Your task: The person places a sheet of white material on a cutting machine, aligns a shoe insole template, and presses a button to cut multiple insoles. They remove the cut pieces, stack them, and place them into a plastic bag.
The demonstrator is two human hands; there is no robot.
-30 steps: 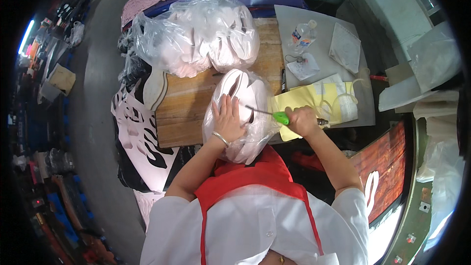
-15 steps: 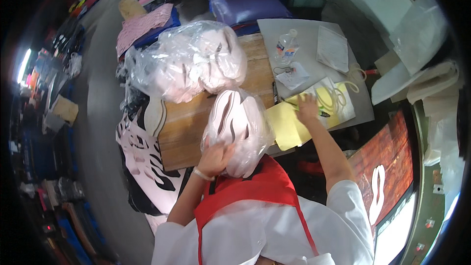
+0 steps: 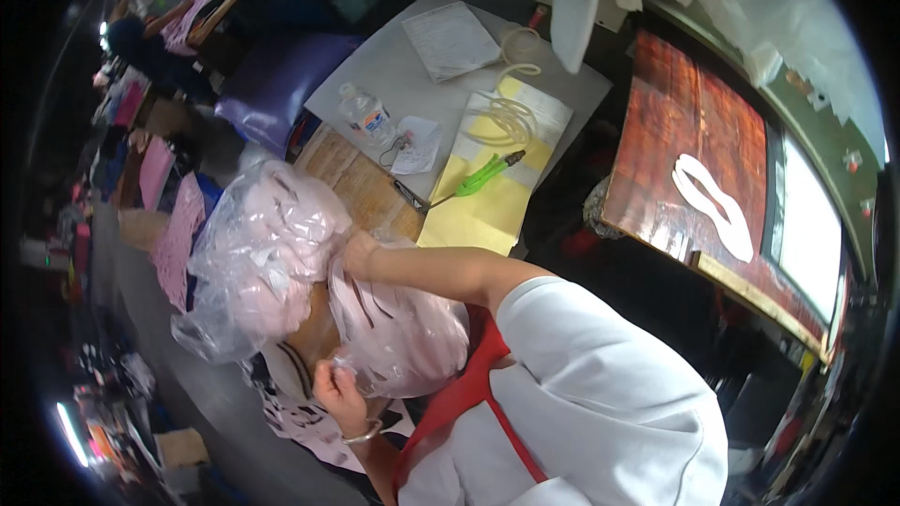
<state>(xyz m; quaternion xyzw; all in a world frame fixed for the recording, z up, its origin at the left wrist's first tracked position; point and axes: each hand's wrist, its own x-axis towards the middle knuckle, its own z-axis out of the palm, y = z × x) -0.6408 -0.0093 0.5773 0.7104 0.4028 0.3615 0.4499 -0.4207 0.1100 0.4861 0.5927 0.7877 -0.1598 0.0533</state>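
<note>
A clear plastic bag filled with pale pink cut pieces is held between both hands, low and left of centre, close to the person's chest. The left hand is closed on the bag's near edge, fingers pinched into the plastic, with a bangle seen at the wrist. The right hand is closed on the bag's far edge, its forearm stretched across the top of the bag. Just left of it, touching the held bag, a larger clear bag of similar pink pieces is seen resting on a wooden board. Farther off and to the right, a green-handled tool is laid on yellow sheets, apart from both hands. A small water bottle is stood on the grey sheet beyond the board.
</note>
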